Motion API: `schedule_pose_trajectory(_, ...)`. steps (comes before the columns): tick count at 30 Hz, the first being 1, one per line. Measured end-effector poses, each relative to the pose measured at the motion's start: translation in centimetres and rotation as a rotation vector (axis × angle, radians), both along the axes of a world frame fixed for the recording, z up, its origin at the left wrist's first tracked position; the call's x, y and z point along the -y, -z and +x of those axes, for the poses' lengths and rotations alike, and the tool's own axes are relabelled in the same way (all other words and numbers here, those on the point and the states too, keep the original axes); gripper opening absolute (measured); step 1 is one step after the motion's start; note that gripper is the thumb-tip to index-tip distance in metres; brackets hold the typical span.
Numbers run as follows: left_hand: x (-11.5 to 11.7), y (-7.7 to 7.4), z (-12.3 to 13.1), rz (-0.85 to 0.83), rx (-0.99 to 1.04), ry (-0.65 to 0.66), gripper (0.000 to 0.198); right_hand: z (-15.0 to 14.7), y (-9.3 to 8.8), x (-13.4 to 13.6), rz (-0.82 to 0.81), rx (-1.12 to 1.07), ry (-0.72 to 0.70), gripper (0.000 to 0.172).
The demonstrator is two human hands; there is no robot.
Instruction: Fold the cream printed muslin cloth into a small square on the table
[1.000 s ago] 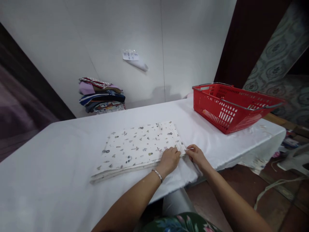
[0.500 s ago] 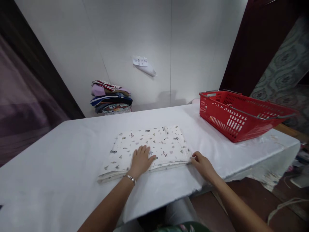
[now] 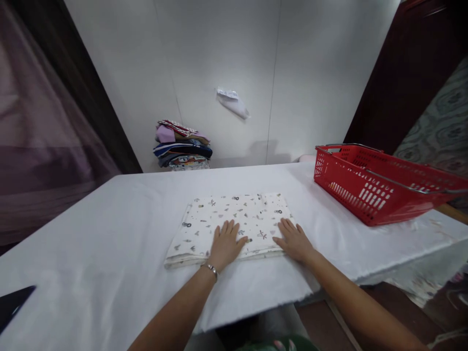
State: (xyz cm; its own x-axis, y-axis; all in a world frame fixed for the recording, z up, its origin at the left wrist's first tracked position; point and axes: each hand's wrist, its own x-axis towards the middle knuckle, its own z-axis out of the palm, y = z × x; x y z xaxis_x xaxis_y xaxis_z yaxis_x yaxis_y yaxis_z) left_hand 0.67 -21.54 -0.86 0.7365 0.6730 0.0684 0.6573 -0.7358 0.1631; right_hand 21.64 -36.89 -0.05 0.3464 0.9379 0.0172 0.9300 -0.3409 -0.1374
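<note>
across the cloth's (image 3: 254, 222) front edge, left hand (image 3: 224, 247) and right hand (image 3: 295, 243) lie, fingers (image 3: 229, 227) spread, room between them.

Fingers (image 3: 225, 231) hide some cloth (image 3: 250, 214); the wall note (image 3: 227, 94) is illegible.

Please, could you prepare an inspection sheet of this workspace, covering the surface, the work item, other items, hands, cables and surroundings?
Surface: white-covered table, lightly creased.
Work item: folded printed cloth, lying flat, layers showing along its near edge.
Other items: red basket on the table, right side; stack of folded fabrics at the far side, by the wall; dark object at the left picture edge, cannot be identified.
Hands: left hand and right hand palm down on the printed cloth, fingers spread.
Cables: pale cord-like strip at bottom right, too blurred to confirm.
Surroundings: pale wall with attached paper; pinkish hanging fabric at left.
</note>
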Motion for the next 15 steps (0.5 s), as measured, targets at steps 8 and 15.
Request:
schedule_pose_trajectory(8, -7.5, -2.7, -5.7, -0.005, -0.079, -0.261, 0.069, 0.1, 0.4, 0.4, -0.069, 0.041, 0.005, 0.068)
schedule_pose_trajectory(15, -10.8, -0.2, -10.0, -0.039, -0.038, -0.397, 0.075, -0.6, -1.2, -1.7, -0.07, 0.045, 0.002, 0.067)
